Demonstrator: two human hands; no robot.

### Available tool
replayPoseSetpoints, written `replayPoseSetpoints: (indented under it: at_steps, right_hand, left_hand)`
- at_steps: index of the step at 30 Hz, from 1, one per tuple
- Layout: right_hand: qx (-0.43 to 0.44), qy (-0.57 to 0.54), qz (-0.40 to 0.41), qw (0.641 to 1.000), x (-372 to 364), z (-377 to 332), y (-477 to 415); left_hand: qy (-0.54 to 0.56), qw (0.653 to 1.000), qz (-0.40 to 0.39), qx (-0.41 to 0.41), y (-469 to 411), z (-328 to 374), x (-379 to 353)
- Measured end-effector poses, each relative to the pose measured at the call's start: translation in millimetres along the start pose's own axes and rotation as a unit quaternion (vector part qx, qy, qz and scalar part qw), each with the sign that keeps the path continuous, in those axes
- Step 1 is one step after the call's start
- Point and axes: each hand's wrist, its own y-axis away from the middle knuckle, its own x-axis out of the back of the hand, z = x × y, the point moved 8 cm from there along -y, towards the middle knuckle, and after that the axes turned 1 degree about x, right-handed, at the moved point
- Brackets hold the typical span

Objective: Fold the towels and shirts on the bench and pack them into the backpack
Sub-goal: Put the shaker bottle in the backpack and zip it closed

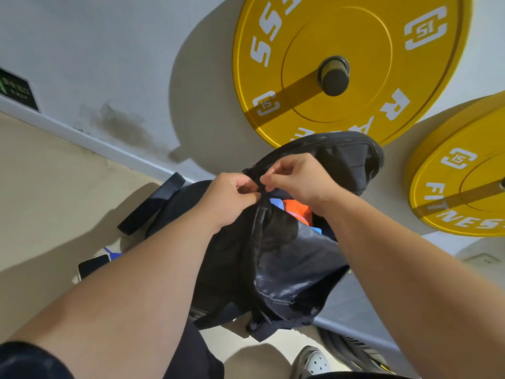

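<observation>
My left hand (pixel 232 198) and right hand (pixel 297 179) pinch the zip (pixel 258 212) of the backpack (pixel 287 258). Clothes (pixel 296 210) lie inside; packing seems done, zipping remains.

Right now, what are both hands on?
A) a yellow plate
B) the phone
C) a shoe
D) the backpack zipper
D: the left hand and right hand both pinch the zipper at the top of the backpack, which is part open with orange cloth showing inside.
</observation>
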Motion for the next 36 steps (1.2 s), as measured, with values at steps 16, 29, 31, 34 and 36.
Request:
replayPoseSetpoints:
  at_steps: [16,29,31,34,36]
  right_hand:
    - [-0.109,0.373,-0.168,0.906,82,16,32]
    - [-0.070,0.316,-0.155,0.934,105,13,74]
    - [-0.060,0.306,-0.148,0.938,101,13,76]
    - [-0.048,0.291,-0.149,0.944,90,13,77]
    - [-0.045,0.268,-0.157,0.949,83,14,79]
  left_hand:
    - [-0.039,0.989,-0.075,-0.123,0,84,-82]
    - [-0.137,0.971,-0.068,-0.185,10,93,-72]
    - [-0.138,0.973,-0.069,-0.170,12,91,-69]
    - [-0.127,0.978,-0.082,-0.143,15,87,-61]
    - [-0.114,0.976,-0.098,-0.161,22,95,-63]
